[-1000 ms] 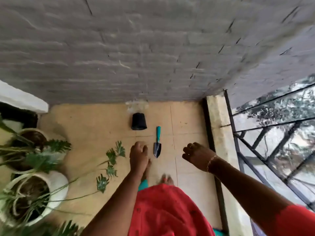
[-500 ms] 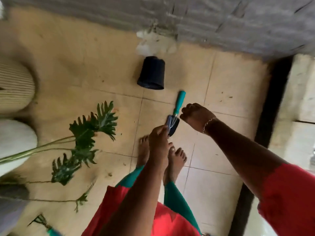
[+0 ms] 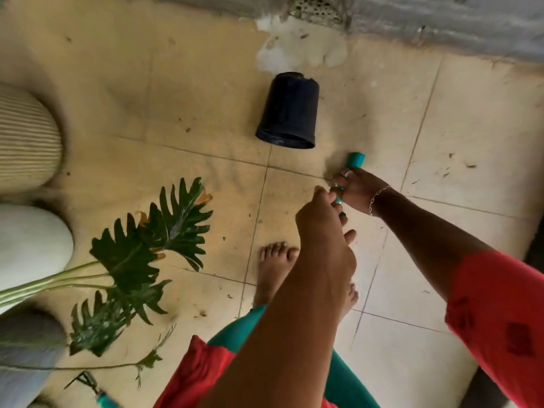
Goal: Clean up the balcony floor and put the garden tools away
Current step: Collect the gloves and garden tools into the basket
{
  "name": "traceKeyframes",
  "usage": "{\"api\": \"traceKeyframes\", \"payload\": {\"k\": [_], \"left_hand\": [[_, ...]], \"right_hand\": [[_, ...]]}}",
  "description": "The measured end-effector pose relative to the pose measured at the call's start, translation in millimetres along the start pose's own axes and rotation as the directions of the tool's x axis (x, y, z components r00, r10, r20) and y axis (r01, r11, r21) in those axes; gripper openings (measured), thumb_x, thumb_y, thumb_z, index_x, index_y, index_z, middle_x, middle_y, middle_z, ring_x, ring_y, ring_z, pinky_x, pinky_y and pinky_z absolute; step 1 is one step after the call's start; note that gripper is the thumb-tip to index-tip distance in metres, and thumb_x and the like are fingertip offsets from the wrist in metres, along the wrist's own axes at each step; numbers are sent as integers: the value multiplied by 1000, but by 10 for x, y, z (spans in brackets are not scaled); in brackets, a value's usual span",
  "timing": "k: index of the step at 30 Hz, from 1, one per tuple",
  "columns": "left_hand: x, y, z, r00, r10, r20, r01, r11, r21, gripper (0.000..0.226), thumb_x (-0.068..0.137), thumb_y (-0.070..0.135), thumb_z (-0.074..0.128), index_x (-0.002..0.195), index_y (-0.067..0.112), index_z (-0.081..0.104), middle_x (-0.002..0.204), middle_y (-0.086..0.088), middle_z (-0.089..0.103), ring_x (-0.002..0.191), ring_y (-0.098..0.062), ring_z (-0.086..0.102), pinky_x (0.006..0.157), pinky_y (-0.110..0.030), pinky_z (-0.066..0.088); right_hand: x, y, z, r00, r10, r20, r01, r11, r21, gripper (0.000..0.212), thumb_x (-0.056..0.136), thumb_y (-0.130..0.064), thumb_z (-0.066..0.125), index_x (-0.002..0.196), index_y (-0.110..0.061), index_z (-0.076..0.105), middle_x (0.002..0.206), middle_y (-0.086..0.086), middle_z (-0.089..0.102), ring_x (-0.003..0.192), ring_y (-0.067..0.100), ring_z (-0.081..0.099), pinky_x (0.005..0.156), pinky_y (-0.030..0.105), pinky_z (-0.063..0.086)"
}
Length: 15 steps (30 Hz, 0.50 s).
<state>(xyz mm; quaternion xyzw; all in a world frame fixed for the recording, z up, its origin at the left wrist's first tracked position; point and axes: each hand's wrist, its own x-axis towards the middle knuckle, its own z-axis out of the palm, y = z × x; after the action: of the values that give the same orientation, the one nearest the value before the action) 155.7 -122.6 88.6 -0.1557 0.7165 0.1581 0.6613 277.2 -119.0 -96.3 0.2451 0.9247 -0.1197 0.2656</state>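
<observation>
Left hand [image 3: 323,228] has come over the blade end of the trowel [image 3: 356,160], back to camera; its grip cannot be told. Right hand [image 3: 360,188], clear half a second ago, now clasps the teal handle low over the floor [image 3: 441,128]. Pickup looks under way; stowing not yet done.

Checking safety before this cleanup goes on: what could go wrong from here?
The right hand grips the trowel close to the bare feet, its blade hidden behind the left hand; a slip might land it on toes. The black pot lies tipped on the floor near the feet and could be kicked. A second teal-handled tool lies by the plant leaves, easy to tread on.
</observation>
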Motion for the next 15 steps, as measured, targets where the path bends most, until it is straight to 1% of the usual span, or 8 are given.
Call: {"api": "traceKeyframes", "payload": {"k": [3,5,6,8,10,12,14,15], "left_hand": [[-3,95,15,1000,8,3,-8,1000,-6,37,100,33,36,123,12,56,128,-7,57,98,-16,54,83,-33,41],[5,158,23,1000,11,1,-11,1000,-18,36,101,33,36,119,12,57,128,-7,57,89,-14,54,83,-33,40],[10,176,20,1000,14,-3,-14,1000,-20,35,101,32,36,118,11,57,130,-7,56,91,-14,55,84,-33,40],[15,162,-19,999,31,-22,-31,1000,-1,35,101,26,37,124,7,54,133,-10,54,109,-21,56,89,-35,41],[-4,111,-76,996,67,-61,-66,998,6,36,100,24,38,128,5,51,134,-13,53,120,-26,52,94,-37,43],[39,55,-190,983,138,-120,-139,990,2,39,99,28,40,128,5,51,134,-15,53,124,-31,50,100,-41,41],[46,2,-301,943,272,-191,-258,961,97,41,93,36,44,124,11,54,132,-13,54,123,-32,51,104,-47,41],[-14,-21,-366,905,369,-212,-341,927,157,39,92,35,46,122,12,55,130,-12,55,121,-30,52,103,-44,42]], "right_hand": [[95,16,90,995,72,65,-68,996,-51,11,53,-22,69,64,-23,72,82,-2,70,69,20,66,61,27,52],[127,17,62,984,123,130,-113,990,-85,18,63,-31,70,81,-29,73,96,-6,69,82,18,66,71,30,52],[118,6,59,982,135,134,-122,987,-101,22,74,-32,63,94,-30,71,108,-6,66,93,18,64,80,32,51],[65,1,28,977,178,116,-166,980,-109,29,91,-24,46,116,-23,59,128,-1,53,115,24,53,97,37,41],[-62,5,-84,952,261,161,-260,965,-27,29,94,-18,41,120,-16,53,128,4,49,119,28,47,99,39,35],[-242,-17,-209,915,369,161,-383,922,64,27,93,-16,44,118,-13,52,121,8,50,114,29,48,97,40,36],[-488,-84,-378,865,470,176,-496,852,166,27,91,-13,46,117,-11,53,116,10,51,110,30,49,95,42,36],[-634,-150,-498,840,509,186,-540,814,211,27,91,-11,46,117,-10,53,115,11,52,109,31,50,95,43,36]]}}
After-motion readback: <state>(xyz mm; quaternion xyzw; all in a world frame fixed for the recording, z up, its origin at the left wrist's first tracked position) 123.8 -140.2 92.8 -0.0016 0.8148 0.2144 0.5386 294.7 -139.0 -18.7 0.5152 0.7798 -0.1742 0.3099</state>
